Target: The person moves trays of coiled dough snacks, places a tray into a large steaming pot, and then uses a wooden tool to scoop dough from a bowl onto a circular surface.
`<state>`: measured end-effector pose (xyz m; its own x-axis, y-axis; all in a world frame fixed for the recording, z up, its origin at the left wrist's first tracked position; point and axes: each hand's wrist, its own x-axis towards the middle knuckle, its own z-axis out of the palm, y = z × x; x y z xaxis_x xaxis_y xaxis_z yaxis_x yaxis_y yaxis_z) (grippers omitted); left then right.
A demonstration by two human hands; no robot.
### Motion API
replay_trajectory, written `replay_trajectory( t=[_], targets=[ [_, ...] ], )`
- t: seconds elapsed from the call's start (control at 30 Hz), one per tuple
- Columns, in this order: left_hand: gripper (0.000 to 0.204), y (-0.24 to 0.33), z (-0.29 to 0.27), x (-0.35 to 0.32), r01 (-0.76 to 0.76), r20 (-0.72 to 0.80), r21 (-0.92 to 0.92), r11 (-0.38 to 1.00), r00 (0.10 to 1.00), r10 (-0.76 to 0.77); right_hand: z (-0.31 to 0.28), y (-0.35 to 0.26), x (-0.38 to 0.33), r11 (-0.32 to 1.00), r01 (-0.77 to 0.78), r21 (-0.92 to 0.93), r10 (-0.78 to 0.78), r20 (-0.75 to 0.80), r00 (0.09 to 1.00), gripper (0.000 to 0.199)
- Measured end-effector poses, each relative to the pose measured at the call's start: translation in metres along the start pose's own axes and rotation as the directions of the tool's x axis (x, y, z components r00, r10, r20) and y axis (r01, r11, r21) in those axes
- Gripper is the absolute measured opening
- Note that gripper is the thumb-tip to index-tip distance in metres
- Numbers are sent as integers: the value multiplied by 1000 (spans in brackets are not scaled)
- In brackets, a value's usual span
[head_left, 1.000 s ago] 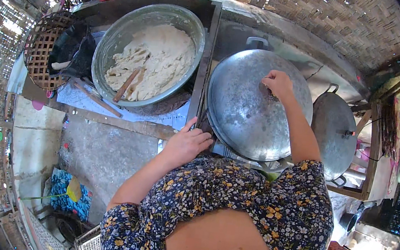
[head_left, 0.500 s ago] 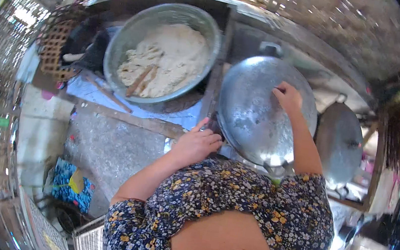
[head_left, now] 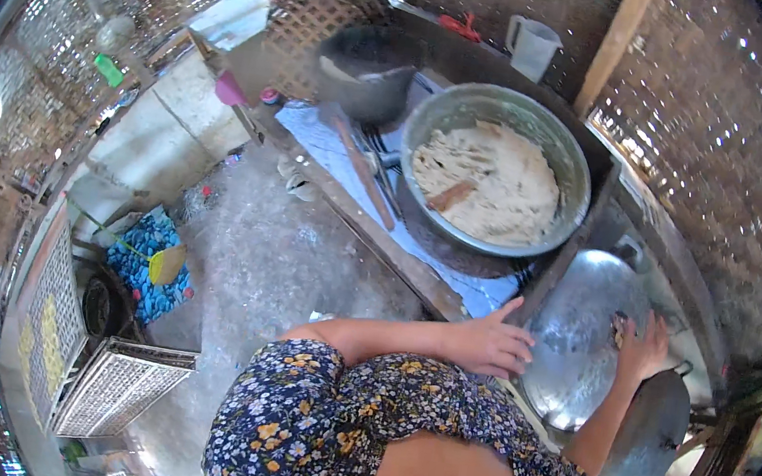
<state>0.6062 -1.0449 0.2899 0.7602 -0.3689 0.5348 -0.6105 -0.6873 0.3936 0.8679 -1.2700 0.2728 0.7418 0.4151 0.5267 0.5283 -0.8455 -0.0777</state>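
A wide domed metal lid lies over a large pot on the right. Beside its dark knob is my right hand, its fingers apart and not wrapped round the knob. My left hand is open with fingers spread, near the wooden edge between the lid and the table, holding nothing. Farther off stands a big grey-green basin with a pale, doughy mass. A brown wooden paddle rests in that mass, its lower part hidden.
A second metal lid stands at the right. Left of the basin are a dark pot, a wooden stick and a woven basket. A clear pitcher stands behind. Woven racks are at the lower left.
The view has swung left, so basin and lid appear farther right. My right hand has loosened from the lid's knob, and its fingers have spread. My left hand stays near the table edge.
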Motion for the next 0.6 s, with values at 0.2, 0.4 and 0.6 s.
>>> replay_trajectory(
  t=[0.2,0.4,0.6],
  targets=[
    [23,5,-51,-100,382,-233,-17,924,897,-376,-86,-64,-13,993,-44,107,71,-260,963,29],
    [20,32,-117,-272,831,-427,-251,496,365,-827,-86,-206,-26,972,49,229,25,-309,951,24],
    [15,39,-149,-303,810,-603,-436,392,60,-796,-89,-300,16,863,282,420,-194,-240,951,25]
  ],
)
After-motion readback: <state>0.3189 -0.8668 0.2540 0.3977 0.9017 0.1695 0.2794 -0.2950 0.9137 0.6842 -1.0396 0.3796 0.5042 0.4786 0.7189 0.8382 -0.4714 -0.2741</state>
